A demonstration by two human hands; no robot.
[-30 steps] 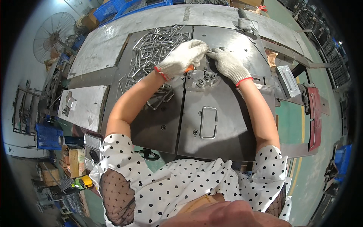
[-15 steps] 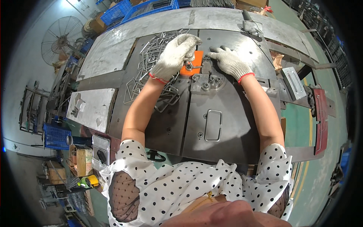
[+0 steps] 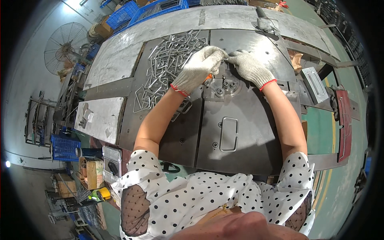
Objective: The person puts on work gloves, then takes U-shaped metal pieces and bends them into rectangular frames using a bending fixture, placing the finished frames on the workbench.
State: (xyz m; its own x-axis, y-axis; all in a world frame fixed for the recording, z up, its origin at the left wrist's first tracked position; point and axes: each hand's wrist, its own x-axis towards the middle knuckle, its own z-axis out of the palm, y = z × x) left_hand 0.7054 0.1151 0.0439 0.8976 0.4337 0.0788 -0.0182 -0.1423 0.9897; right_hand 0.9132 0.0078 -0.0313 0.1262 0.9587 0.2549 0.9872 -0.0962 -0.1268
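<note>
Person: white top with black polka dots (image 3: 216, 188), near the close edge of a flat grey steel plate (image 3: 256, 116).
Loose loop: one silver wire rectangle with rounded corners (image 3: 222, 134), gap in its right side, lying flat on the plate, well apart from both hands.
Fixture: grey metal block with round bolts (image 3: 219, 92), just past that loop.
Left hand: the left hand in a white knit glove, red cuff (image 3: 203, 67), fingers curled in, right over the far end of the fixture.
Right hand: the right hand in a matching glove (image 3: 252, 68), fingers bent toward the left fingertips.
Grip: honestly can't tell if either hand's fingers are clamped on anything, the gloves hide it.
Orange bit: small sliver of an orange flat piece (image 3: 209, 77) peeking out beside the left glove.
Pile: tangled heap of silver bent-wire loops (image 3: 165, 66), left of the left hand.
Way back: blue plastic crate (image 3: 122, 16) beyond the bench, round wire-cage fan (image 3: 66, 50) off left.
</note>
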